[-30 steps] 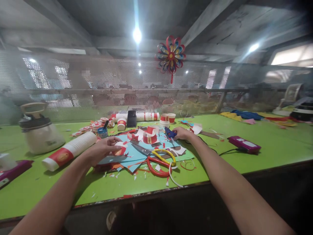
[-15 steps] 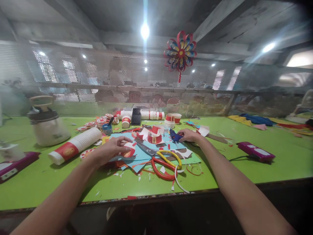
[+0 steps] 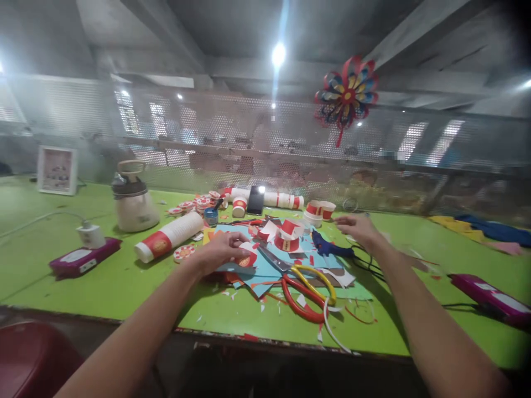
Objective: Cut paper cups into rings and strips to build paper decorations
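My left hand (image 3: 222, 251) has its fingers closed on a red and white piece of paper cup (image 3: 247, 256), low over the blue paper sheets (image 3: 265, 270). Just right of that piece lie big scissors (image 3: 309, 290), with one yellow and one red handle. Behind their blades sits a red and white cut-cup assembly (image 3: 287, 236). A blue glue gun (image 3: 328, 245) rests on the sheets, its cord trailing right. My right hand (image 3: 362, 231) hovers beyond the gun's handle end, apart from it, fingers stretched out and nothing visible in them.
Stacked paper cups (image 3: 172, 237) lie at left, near a white jug (image 3: 133, 204) and a purple power strip (image 3: 85, 257). A phone (image 3: 256, 200) leans on a longer cup stack behind. Another purple strip (image 3: 492, 298) lies at right. Paper scraps litter the front.
My right hand has let go of the glue gun and moved away to the right. My left hand stays at the cup piece. The view has turned left.
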`<act>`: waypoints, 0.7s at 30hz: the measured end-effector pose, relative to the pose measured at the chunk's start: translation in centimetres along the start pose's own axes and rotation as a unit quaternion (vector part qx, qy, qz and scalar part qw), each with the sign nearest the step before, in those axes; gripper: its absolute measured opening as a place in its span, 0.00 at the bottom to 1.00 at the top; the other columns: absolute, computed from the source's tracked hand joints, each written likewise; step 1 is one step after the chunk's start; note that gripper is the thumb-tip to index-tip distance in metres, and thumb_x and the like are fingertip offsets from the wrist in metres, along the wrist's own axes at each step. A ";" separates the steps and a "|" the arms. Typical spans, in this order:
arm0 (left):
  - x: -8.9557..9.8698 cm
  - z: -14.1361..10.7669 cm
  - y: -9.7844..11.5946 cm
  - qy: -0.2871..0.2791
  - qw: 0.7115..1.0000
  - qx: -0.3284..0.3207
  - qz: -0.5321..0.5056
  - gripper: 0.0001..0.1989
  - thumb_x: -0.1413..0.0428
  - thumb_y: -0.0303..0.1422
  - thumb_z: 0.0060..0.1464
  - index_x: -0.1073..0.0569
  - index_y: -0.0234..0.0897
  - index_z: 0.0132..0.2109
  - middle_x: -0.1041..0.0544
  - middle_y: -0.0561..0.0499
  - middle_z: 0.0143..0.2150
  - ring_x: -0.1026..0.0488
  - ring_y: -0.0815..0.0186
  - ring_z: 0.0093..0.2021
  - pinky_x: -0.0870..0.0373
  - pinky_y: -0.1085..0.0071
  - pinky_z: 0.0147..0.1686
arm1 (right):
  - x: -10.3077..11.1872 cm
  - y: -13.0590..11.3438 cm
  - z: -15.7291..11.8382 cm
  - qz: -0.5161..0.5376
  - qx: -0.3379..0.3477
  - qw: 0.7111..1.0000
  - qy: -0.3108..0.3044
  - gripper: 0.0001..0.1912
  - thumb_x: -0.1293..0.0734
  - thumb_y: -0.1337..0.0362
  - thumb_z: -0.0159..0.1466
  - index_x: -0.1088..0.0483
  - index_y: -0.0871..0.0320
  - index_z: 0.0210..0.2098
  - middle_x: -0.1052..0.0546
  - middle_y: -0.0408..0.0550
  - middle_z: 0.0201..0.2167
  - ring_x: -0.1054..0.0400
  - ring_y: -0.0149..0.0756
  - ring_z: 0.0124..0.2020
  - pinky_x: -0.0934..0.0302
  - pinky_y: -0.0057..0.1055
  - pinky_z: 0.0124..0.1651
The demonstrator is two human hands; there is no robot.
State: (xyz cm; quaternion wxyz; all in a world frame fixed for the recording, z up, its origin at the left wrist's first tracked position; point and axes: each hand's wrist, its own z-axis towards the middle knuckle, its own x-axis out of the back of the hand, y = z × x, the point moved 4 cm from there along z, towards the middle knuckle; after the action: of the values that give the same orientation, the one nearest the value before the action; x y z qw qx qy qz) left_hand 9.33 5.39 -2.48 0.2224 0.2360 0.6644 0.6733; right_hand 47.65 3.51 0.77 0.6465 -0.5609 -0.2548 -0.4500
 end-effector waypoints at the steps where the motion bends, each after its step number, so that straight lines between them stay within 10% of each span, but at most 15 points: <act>1: -0.1 -0.1 0.0 0.002 1.000 0.000 -0.003 0.14 0.35 0.29 0.40 0.29 0.35 0.36 0.30 0.56 0.26 0.34 0.74 0.23 0.42 0.77 0.23 | 0.1 -1.0 0.0 0.005 0.005 1.000 0.012 0.14 0.37 0.62 0.66 0.34 0.60 0.50 0.28 0.50 0.48 0.30 0.39 0.43 0.33 0.41 0.43; 9: -0.6 0.4 -1.0 -0.008 0.999 0.001 -0.035 0.15 0.34 0.28 0.35 0.28 0.34 0.34 0.31 0.57 0.22 0.35 0.73 0.21 0.40 0.75 0.23 | -3.0 -16.6 2.8 -0.039 0.176 0.979 -0.098 0.11 0.38 0.62 0.67 0.31 0.61 0.45 0.25 0.47 0.40 0.28 0.33 0.35 0.31 0.35 0.37; 16: -0.7 1.4 -2.0 0.005 0.996 -0.017 -0.084 0.13 0.37 0.22 0.31 0.25 0.35 0.31 0.25 0.52 0.25 0.30 0.68 0.25 0.37 0.73 0.26 | -13.7 -34.9 4.0 -0.176 0.414 0.875 -0.178 0.15 0.36 0.62 0.66 0.33 0.57 0.51 0.30 0.51 0.53 0.33 0.42 0.50 0.38 0.46 0.51; 21: -0.9 1.5 -1.6 0.012 0.992 -0.047 -0.117 0.17 0.36 0.20 0.28 0.24 0.36 0.31 0.25 0.53 0.24 0.33 0.67 0.25 0.40 0.73 0.22 | -21.7 -41.0 2.8 -0.260 0.506 0.801 -0.185 0.19 0.36 0.62 0.65 0.36 0.55 0.55 0.35 0.52 0.57 0.38 0.47 0.55 0.43 0.51 0.55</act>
State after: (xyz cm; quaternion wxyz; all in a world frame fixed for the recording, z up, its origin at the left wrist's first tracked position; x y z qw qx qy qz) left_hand 10.95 6.08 -4.10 0.3022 0.1375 0.6579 0.6759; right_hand 2.53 14.01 3.67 0.6374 -0.1397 -0.6975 -0.2960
